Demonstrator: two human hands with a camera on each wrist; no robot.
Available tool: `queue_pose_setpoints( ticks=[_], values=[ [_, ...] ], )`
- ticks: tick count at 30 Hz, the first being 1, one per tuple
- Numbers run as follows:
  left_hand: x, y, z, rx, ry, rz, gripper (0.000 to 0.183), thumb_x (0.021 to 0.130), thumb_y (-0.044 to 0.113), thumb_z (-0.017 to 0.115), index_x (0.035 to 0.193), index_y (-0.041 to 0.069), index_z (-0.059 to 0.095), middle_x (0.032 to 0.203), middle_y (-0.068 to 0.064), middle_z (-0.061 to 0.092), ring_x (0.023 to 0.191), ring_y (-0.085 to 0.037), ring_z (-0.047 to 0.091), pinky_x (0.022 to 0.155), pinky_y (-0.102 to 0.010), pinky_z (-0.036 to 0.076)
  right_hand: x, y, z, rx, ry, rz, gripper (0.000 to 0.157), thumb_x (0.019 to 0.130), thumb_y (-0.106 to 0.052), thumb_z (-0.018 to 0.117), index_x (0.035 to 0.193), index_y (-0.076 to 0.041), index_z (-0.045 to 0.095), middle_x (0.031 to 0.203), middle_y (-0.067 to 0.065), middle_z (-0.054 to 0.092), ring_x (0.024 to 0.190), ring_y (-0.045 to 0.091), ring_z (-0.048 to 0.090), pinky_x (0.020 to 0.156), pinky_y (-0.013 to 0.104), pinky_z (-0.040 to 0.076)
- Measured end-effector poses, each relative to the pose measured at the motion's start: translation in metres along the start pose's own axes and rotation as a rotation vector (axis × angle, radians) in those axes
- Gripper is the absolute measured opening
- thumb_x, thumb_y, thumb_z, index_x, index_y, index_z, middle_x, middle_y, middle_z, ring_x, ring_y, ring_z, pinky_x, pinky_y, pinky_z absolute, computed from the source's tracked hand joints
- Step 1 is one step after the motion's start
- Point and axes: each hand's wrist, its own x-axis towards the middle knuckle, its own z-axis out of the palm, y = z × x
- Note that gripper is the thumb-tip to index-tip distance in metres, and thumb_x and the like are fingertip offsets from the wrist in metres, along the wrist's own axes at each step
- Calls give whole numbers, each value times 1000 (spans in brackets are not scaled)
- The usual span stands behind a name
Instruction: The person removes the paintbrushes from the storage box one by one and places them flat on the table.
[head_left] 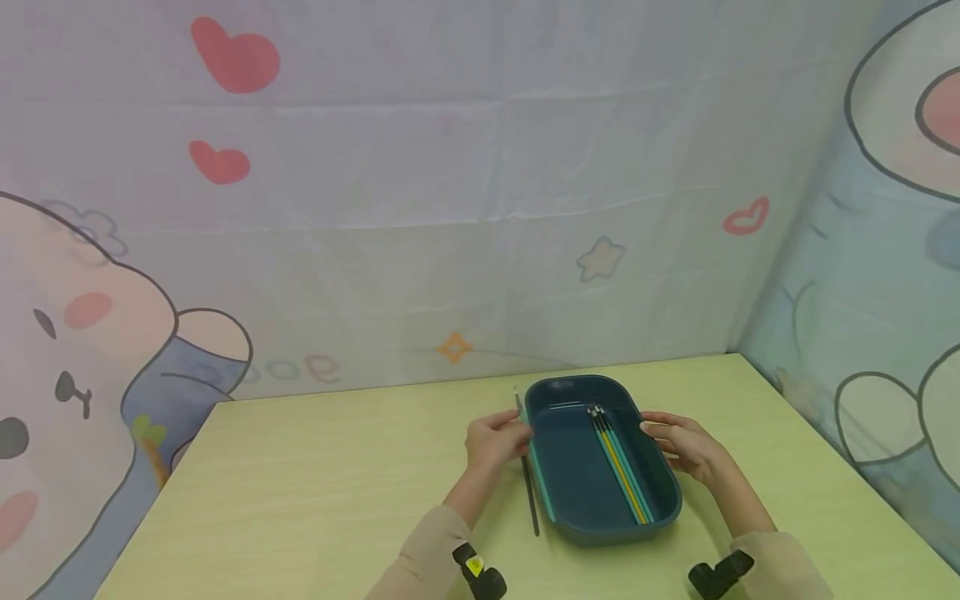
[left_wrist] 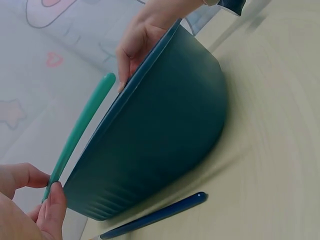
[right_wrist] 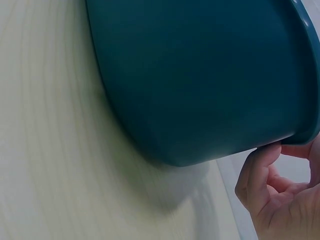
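Note:
A dark teal plastic basin (head_left: 577,500) stands on the table. My left hand (head_left: 497,442) pinches a paintbrush with a teal handle (left_wrist: 82,122) beside the basin's left rim. On the table below that hand lies a dark blue paintbrush (left_wrist: 155,216), close along the basin's left side. Inside the basin, several paintbrushes (head_left: 622,471) with teal and yellow handles lie together toward the right, bristle ends away from me. With fingers bent under the rim, my right hand (right_wrist: 285,195) holds the basin's right side. The teal brush's bristle end is too small to make out clearly.
The pale wooden table (head_left: 322,492) reaches to a printed cloth backdrop (head_left: 420,183) behind it and another cloth on the right. Black wrist cameras sit on both sleeves, the left one (head_left: 480,573) near the table's front.

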Motion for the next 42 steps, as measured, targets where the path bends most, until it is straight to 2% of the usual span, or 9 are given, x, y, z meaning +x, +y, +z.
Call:
queue_pose_setpoints(
  ticks=[3,8,15,23,29,32,37,42],
  values=[
    [0,-2,-3,-11,15,-3,44,69,-4,65,113,-4,68,90,-14,73,57,-9,65,58,-24,60,1,1,0,-6,-4,-3,64,96,-31,55,146,2,32,139,21,46,92,3,59,72,24,52],
    [0,-2,-9,-34,1,-17,45,71,-5,65,115,-5,66,88,-14,73,53,-8,63,54,-21,58,1,1,0,-18,-12,-6,65,97,-32,53,147,2,30,147,28,35,94,4,59,74,25,53],
    [-1,-6,-16,-50,-19,-26,42,74,-3,65,115,-8,65,86,-13,73,61,-12,68,54,-21,58,1,1,0,-7,-7,-3,64,97,-31,55,147,2,31,145,26,39,93,4,60,74,25,54],
    [4,-13,-21,-12,-6,-25,40,76,-3,63,116,-10,64,96,-22,71,70,-19,71,57,-22,59,1,0,0,-3,-2,6,64,96,-31,56,146,2,33,144,25,40,94,4,59,76,25,53],
    [6,-17,-22,-1,5,-44,36,78,-4,65,113,-9,65,94,-22,71,72,-20,72,60,-24,60,1,0,0,12,-2,3,65,95,-30,57,146,3,32,133,15,53,91,4,60,75,25,54],
    [6,-18,-23,14,2,-44,35,78,-4,65,113,-9,66,94,-21,71,69,-18,71,61,-24,60,1,1,0,15,-1,1,65,95,-30,57,146,3,32,131,12,54,90,4,60,74,24,54],
    [7,-21,-26,46,-4,-35,35,79,-3,64,113,-8,66,96,-22,71,62,-11,67,62,-26,61,0,2,1,2,-8,-3,65,96,-32,55,147,2,31,145,26,39,91,2,60,73,23,55],
    [7,-24,-29,92,-8,-16,36,79,-1,64,113,-8,66,96,-23,71,62,-13,68,59,-26,60,0,2,1,-10,-14,-5,65,97,-33,53,148,1,30,151,28,29,94,1,58,74,23,54]
  ],
)
